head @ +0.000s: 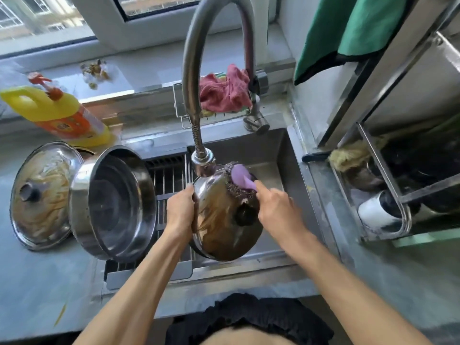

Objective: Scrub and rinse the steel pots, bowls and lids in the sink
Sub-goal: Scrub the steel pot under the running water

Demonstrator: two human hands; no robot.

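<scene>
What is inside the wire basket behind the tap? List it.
The wire basket holds a crumpled red cloth, with a bit of yellow-green sponge or cloth showing beneath it. The tap neck and the cloth itself cover whatever else lies in there.

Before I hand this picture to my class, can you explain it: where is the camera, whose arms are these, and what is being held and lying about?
The one picture comes from a camera worn on a person's head, looking down at their own arms. The left hand grips the rim of a soiled steel lid above the sink, under the tap. The right hand holds a purple-handled scrubber against the lid. On the counter to the left a steel pot lies tipped on its side, with a second dirty lid and a yellow detergent bottle beside it.
</scene>
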